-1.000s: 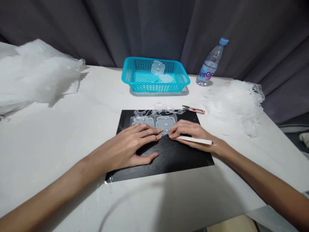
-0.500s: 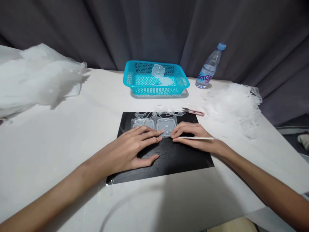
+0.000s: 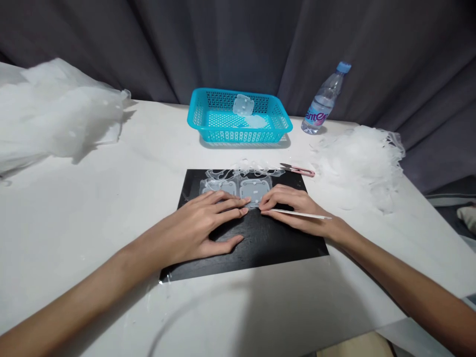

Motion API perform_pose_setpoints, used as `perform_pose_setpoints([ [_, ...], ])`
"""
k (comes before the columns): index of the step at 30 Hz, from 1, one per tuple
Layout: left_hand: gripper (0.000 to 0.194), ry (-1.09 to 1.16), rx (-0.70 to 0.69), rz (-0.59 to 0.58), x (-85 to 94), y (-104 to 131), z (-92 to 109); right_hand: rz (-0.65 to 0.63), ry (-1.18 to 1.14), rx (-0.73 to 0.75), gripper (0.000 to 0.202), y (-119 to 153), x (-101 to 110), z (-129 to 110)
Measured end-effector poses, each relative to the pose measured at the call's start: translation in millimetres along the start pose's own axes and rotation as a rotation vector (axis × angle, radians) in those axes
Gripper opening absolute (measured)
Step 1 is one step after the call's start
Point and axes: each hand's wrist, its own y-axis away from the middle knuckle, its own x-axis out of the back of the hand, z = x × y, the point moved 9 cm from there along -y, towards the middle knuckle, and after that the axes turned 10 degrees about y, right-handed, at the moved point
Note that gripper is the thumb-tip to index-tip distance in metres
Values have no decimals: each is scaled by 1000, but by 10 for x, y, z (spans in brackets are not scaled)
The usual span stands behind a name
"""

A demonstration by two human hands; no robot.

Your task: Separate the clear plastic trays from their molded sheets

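Note:
Two joined translucent moulded squares lie on a black mat; the right square shows between my hands, and the left square is partly covered. My left hand rests open and palm down, its fingertips pressing on the squares and its thumb spread over the mat. With the thumb and fingers pinched together, my right hand holds a thin white stick at the lower right corner of the right square. The stick's front end is hidden in the fingers. Curly clear trimmings lie along the mat's far edge.
A blue basket at the back holds a translucent square and a flat pale piece. Beside it stands a water bottle. Pink-handled snips lie near a heap of clear scraps. A white plastic pile is at left.
My right fingertips have moved slightly left along the square's lower edge, and the stick's rear end now tilts lower. My left hand stays in place on the squares. The view has shifted a little.

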Motion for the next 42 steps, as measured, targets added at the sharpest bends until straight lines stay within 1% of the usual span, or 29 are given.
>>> perform_pose_setpoints([
  [4,41,-13,-8,-11,-11,-13,-11,-63,60,6,10,-7,61,-10],
  [8,38,-16,-2,-4,-8,-14,-9,-124,19,-11,13,6,143,32],
  [13,39,-47,20,-14,-16,-5,-2,-80,-84,-73,10,9,180,86],
  [19,43,-20,21,-10,-26,-2,-16,-72,-60,-13,6,-1,69,46],
  [27,43,-27,9,-5,-24,12,7,-52,-2,29,6,6,24,4],
  [31,45,-17,7,-2,-23,15,-15,-52,14,32,7,-1,15,-7],
  [38,41,-47,-12,-28,-28,1,-30,-139,-61,-64,12,24,170,94],
  [40,42,-59,-10,-31,-26,0,-25,-111,-84,-66,12,23,262,90],
  [42,42,-64,-8,-32,-26,0,-21,-58,-75,-59,12,13,354,60],
])
